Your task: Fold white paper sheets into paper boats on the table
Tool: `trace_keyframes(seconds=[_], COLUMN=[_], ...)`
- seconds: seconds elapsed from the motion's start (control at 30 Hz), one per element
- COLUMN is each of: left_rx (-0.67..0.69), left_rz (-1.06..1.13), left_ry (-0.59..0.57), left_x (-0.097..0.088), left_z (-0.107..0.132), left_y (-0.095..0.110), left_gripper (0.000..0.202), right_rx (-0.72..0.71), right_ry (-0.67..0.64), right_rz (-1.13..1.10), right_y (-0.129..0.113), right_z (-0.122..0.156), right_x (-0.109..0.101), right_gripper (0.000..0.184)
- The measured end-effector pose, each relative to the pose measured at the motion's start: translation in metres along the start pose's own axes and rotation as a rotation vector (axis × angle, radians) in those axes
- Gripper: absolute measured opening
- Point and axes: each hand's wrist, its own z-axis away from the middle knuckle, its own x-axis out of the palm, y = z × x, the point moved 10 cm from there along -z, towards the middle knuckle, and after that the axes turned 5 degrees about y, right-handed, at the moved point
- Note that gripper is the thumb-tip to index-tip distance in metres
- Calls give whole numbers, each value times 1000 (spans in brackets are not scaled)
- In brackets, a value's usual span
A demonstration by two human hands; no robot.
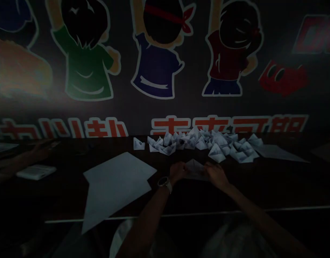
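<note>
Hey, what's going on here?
A person is holding a folded piece of paper with their left hand and right hand at a dark table. Just beyond it sits a big heap of paper boats, and a large sheet of paper lies to the left.

**Dim, murky view**
Only the paper boats (202, 145) catch light; deep shadow takes the worktop (275, 188) at six o'clock.

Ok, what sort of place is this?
Possibly a children's activity room or classroom: cartoon children on the wall, large red Chinese characters below them, and folded paper boats heaped on a dark table.
</note>
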Motion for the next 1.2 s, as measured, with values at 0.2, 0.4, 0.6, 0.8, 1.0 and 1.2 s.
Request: trace_keyframes(seconds=[0.2, 0.4, 0.6, 0.8, 1.0, 1.2], left_rx=[65, 327, 512, 386, 430, 426], left_rz=[-112, -291, -140, -118, -126, -154], left_ry=[15, 133, 157, 18, -36, -41], left_x=[-6, -8, 13, 11, -4, 0], left_z=[3, 14, 49, 50, 56, 56], left_y=[5, 53, 81, 53, 37, 33], left_gripper=[23, 28, 44, 56, 53, 56], right_rx=[-4, 1, -7, 11, 15, 102], right_ry=[11, 15, 18, 20, 48, 52], right_rz=[-12, -17, -13, -21, -69, -44], right_y=[-3, -5, -5, -4, 0, 30], right_z=[1, 0, -2, -1, 0, 9], right_x=[-3, -5, -3, -8, -7, 6], right_gripper=[19, 19, 21, 22, 24, 31])
